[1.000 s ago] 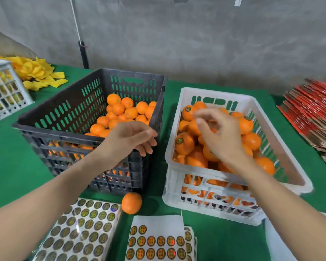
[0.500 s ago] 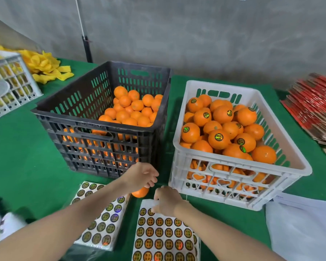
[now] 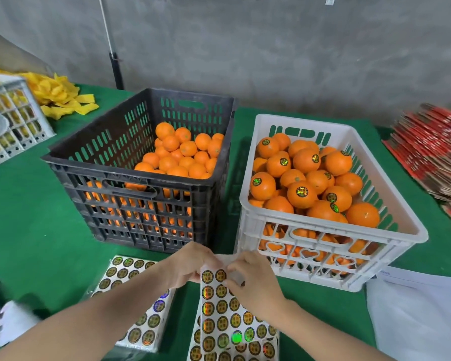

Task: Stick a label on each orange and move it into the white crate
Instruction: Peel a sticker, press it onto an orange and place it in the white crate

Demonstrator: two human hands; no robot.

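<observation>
Unlabelled oranges (image 3: 179, 158) fill the black crate (image 3: 63, 158) on the left. On the right, the white crate (image 3: 245, 207) holds labelled oranges (image 3: 301, 194). In front of both crates lies a label sheet (image 3: 221, 321) with round gold stickers. My left hand (image 3: 190, 267) grips the sheet's top left edge with curled fingers. My right hand (image 3: 250, 280) pinches at a label on the sheet's top right. No loose orange shows on the cloth; the space under my left hand is hidden.
A second stack of label sheets (image 3: 141, 321) lies to the left of the first. White paper (image 3: 414, 308) lies at the right front, red cartons (image 3: 432, 152) at the far right. Yellow foam nets (image 3: 60, 96) and a white grid crate (image 3: 11, 126) sit far left on the green cloth (image 3: 24, 217).
My right hand came down from the white crate to the label sheet. My left hand dropped from the black crate onto the loose orange, then to the sheet's edge; that orange is out of sight.
</observation>
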